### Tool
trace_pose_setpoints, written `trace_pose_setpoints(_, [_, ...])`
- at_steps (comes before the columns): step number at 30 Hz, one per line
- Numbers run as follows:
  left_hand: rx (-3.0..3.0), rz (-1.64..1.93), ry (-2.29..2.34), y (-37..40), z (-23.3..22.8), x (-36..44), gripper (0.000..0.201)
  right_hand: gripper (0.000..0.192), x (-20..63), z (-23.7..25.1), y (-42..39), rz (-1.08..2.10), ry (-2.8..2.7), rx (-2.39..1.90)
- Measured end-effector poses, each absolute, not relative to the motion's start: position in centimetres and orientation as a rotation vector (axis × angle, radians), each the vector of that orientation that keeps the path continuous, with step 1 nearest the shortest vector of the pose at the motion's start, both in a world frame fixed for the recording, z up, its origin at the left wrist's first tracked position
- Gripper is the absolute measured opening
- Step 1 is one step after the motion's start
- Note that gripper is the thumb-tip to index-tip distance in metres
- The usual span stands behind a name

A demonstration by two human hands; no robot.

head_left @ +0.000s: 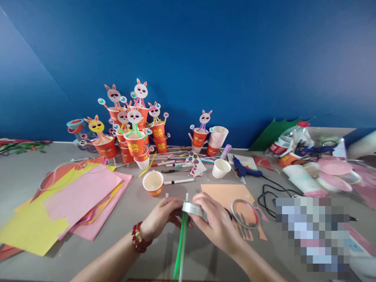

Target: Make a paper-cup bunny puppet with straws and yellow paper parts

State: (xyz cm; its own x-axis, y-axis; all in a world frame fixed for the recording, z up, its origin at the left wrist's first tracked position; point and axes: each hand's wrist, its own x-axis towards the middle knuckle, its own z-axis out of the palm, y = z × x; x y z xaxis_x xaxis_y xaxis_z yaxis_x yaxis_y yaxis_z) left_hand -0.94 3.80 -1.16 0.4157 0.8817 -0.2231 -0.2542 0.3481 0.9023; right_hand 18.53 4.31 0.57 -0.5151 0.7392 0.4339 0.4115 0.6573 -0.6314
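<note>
My left hand (169, 213) is closed around the upper part of a green pipe cleaner (179, 250) and a white pipe cleaner (182, 256), which run down toward the table's near edge. A small roll of tape (192, 209) is pinched between the fingers of my right hand (217, 225), right against the stems' top. A short white tip pokes up above the roll. Whether a strip of tape is around the stems is hidden by my fingers. Just beyond my hands stands an orange-and-white paper cup (153, 183).
Rabbit figures in orange cups (135, 143) stand stacked at back left. Coloured paper sheets (85, 192) lie left. To the right are peach paper (226, 192), a larger tape roll (246, 214), a blue glue gun (245, 168) with its black cord (264, 199), and a bottle (286, 139).
</note>
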Motion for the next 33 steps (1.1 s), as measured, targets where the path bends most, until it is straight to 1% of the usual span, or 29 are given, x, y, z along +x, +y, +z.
trace_pose_setpoints(2, [0.914, 0.803, 0.723, 3.8, -1.0, -0.9, 0.025, 0.014, 18.6, 0.4, 4.5, 0.649, -2.132, -0.93])
trace_pose_setpoints(6, [0.918, 0.821, 0.688, 3.5, -1.2, -0.2, 0.033, 0.015, 18.5, 0.1, 4.7, 0.653, -2.129, -0.959])
trace_pose_setpoints(12, [0.766, 0.964, 0.823, 2.8, -2.9, 1.2, 0.036, 0.02, 18.0, -0.5, 4.6, 0.472, -2.195, -0.936])
trace_pose_setpoints(15, [0.724, 0.987, 0.825, 2.7, -3.4, 1.5, 0.033, 0.022, 18.1, -0.6, 4.7, 0.429, -2.214, -0.932])
trace_pose_setpoints(20, [0.71, 1.029, 0.798, 2.7, -3.5, 1.6, 0.029, 0.021, 18.7, -0.7, 4.7, 0.371, -2.24, -0.91])
trace_pose_setpoints(24, [0.663, 1.045, 0.825, 2.9, -3.1, 1.2, 0.029, 0.019, 19.8, -0.8, 4.5, 0.3, -2.269, -0.981])
trace_pose_setpoints(33, [0.695, 0.985, 0.741, 3.1, -3.1, 1.2, 0.028, 0.016, 20.6, -0.7, 4.6, 0.485, -2.127, -1.017])
